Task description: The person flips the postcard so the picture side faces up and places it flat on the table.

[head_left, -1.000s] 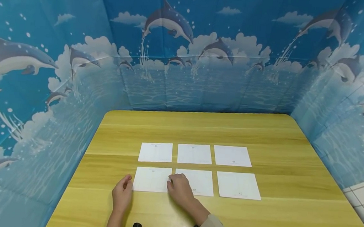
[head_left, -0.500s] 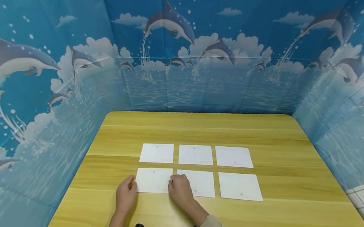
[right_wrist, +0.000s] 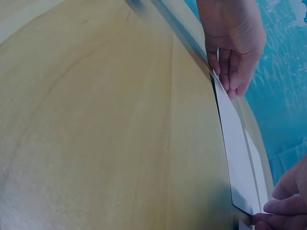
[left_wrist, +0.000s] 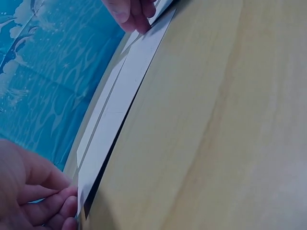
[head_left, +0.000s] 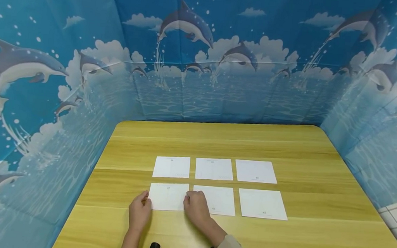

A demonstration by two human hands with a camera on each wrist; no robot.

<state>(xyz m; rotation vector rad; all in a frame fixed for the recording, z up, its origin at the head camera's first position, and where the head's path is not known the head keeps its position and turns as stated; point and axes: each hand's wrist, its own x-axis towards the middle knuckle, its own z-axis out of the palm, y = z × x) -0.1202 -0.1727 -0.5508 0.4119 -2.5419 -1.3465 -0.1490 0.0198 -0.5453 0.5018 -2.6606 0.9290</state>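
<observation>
A white card with a small printed mark near its far edge lies at the front left of two rows. My left hand holds its left edge, thumb and fingertips together at the side. At the right edge, the fingers of my right hand are bent and pinch the near part of the card, partly covering the middle front card. Seen low in the left wrist view, the same card stretches between both hands with a dark shadow under its near edge. In the right wrist view, each end of the card meets fingertips.
Another white card lies at the front right. Behind are a left card, a middle card and a right card. The wooden table borders on a blue dolphin-print curtain behind and at the sides.
My left hand has shifted slightly right, its fingertips now closer on the card's left edge. The right hand stays at the other edge. The whole head view has drifted a little.
</observation>
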